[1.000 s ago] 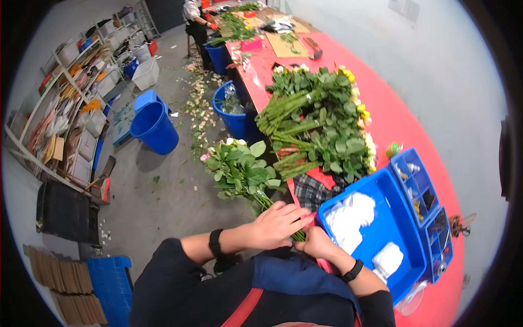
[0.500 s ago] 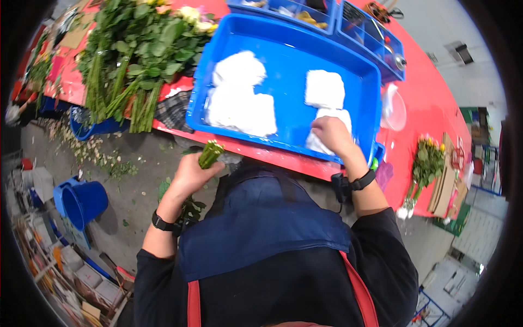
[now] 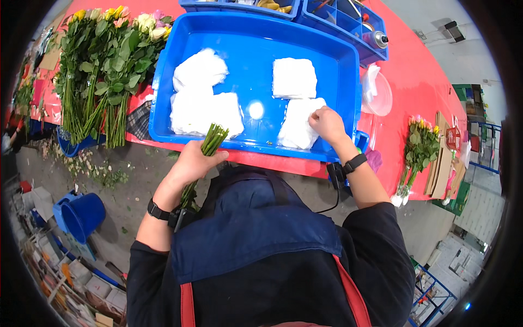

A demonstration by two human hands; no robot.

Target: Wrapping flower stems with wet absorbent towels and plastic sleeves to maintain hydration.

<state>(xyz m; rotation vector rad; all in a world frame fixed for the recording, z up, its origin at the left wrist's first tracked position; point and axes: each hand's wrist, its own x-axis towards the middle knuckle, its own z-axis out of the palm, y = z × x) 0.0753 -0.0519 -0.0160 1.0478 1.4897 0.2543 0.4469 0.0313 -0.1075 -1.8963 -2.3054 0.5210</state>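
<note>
My left hand (image 3: 189, 161) is closed around a bunch of cut flower stems (image 3: 214, 137), held upright just off the tray's near edge. Their cut ends point up and leaves hang below my fist. Over the right half of a shallow blue tray (image 3: 339, 65), my right hand (image 3: 329, 126) pinches the edge of a white, soft-looking pad (image 3: 297, 123). Another square white pad (image 3: 294, 78) lies behind it. A white heap of similar pads (image 3: 192, 109) fills the tray's left part. Water seems to glisten on the tray's bottom.
Bunched roses (image 3: 103, 71) lie left of the tray on the red table (image 3: 419, 71). Blue compartment boxes (image 3: 348, 27) with a spray can (image 3: 375, 39) stand behind. At right are a pink tub (image 3: 381, 98) and a smaller bouquet (image 3: 419, 147). A blue bucket (image 3: 81, 218) stands on the floor.
The view has shifted, so the tray sits further left. My left hand has raised the stems toward the tray's edge. My right hand has moved to the right edge of the near pad.
</note>
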